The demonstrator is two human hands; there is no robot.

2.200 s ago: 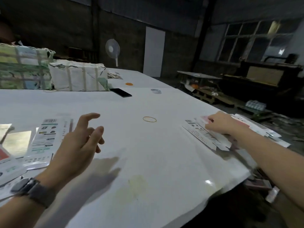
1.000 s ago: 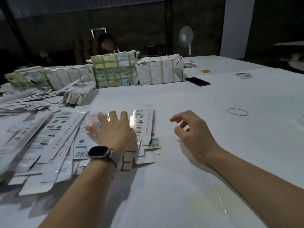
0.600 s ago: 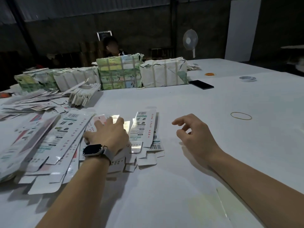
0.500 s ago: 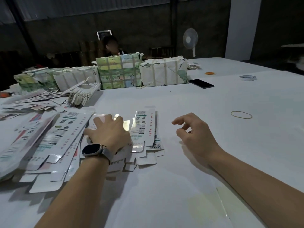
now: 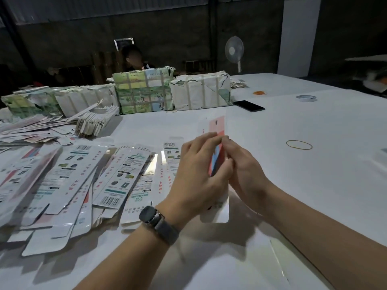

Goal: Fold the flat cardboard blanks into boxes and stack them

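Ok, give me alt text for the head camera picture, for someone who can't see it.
Both hands, left hand and right hand, hold one flat cardboard blank upright above a white table. More loose blanks lie spread at left, wrapped bundles behind, a rubber band at right.

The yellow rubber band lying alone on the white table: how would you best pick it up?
Pinch the near arc of the yellow rubber band from above. It lies flat on the white table as an open loop with bare table around it, so fingertips can pinch down on its thin strand.
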